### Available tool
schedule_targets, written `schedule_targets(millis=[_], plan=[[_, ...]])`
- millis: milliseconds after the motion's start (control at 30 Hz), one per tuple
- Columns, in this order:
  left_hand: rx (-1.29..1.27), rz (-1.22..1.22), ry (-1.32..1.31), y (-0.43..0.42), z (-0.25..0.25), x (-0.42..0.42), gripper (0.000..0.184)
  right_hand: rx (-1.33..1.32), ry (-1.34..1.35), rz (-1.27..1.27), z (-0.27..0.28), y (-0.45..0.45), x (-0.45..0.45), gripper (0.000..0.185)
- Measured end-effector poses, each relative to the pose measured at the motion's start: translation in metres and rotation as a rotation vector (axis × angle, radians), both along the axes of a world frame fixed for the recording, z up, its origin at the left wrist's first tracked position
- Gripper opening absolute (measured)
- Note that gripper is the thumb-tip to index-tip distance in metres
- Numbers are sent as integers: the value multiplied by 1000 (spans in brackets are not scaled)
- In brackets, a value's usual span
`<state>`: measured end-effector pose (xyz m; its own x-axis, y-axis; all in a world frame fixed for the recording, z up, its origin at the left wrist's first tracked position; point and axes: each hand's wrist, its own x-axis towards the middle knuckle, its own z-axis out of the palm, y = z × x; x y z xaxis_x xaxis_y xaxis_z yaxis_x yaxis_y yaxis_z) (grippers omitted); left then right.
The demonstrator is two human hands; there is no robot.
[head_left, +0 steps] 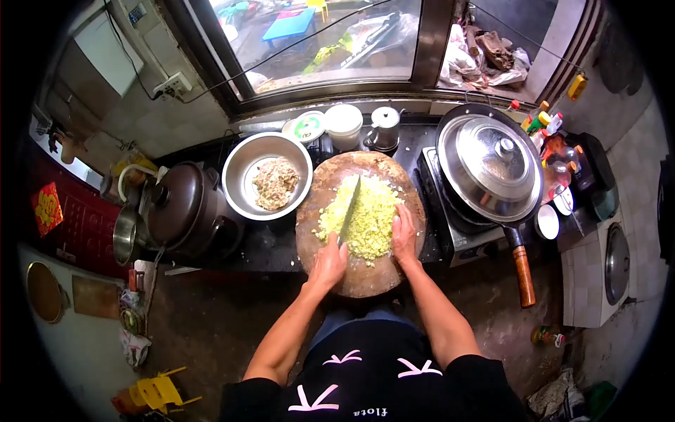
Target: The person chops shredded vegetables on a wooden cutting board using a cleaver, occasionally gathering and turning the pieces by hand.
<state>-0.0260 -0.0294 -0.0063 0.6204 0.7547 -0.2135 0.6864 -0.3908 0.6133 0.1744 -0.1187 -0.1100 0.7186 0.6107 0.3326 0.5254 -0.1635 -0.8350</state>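
Note:
On a round wooden chopping board (318,266) lies a wide heap of finely chopped pale green vegetable (376,219). My left hand (329,261) is closed around the handle of a kitchen knife (351,208). Its blade points away from me and lies over the left half of the heap. At the heap's right edge rests my right hand (403,235), fingers stretched out and touching the chopped pieces. Left of the board stands a metal bowl (234,188) holding a greyish-brown minced mixture (276,183).
A lidded wok (485,165) sits on the stove at right, its wooden handle (522,276) jutting towards me. A dark lidded pot (176,204) stands at left. Behind the board are a white tub (344,126) and a metal pitcher (384,129). Bottles (560,158) crowd the right corner.

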Motion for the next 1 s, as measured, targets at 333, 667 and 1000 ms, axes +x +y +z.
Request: schedule_targets(millis=[333, 667, 1000], plan=[[-723, 626, -652, -25, -33, -90, 15, 4, 17, -2, -2, -6, -5, 39], [-852, 590, -727, -40, -62, -65, 19, 17, -11, 4, 3, -5, -6, 38], [287, 64, 14, -49, -39, 1, 30, 39, 13, 4, 3, -3, -5, 41]])
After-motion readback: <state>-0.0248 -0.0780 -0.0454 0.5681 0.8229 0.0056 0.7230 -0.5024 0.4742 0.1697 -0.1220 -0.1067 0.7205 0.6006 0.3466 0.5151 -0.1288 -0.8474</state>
